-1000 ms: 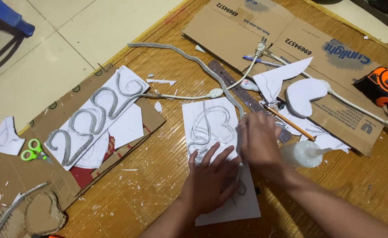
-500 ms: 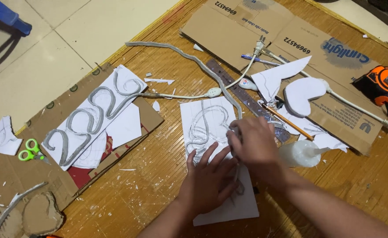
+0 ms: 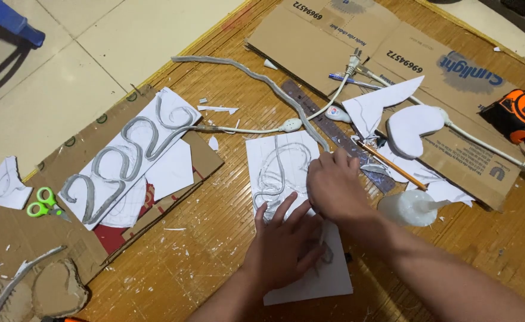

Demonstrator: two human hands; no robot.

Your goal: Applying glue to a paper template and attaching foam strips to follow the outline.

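Note:
A white paper sheet (image 3: 274,158) lies on the wooden floor with a curled grey strip pattern (image 3: 277,173) stuck on it. My left hand (image 3: 286,241) rests flat on the lower part of the sheet with its fingers spread. My right hand (image 3: 334,188) is just above it, fingers curled down onto the right side of the grey strip. From under my right hand a long loose grey strip (image 3: 250,77) runs up and to the left.
A metal ruler (image 3: 328,119), pencil (image 3: 393,164), glue bottle (image 3: 411,209) and white cut-outs (image 3: 414,125) lie to the right. An orange tape measure (image 3: 522,113) sits on flat cardboard (image 3: 334,42). At left are another sheet with grey curls (image 3: 125,158) and green scissors (image 3: 45,203).
My right hand has shifted a little to the left along the grey strip on the sheet. My left hand has stayed pressed on the paper.

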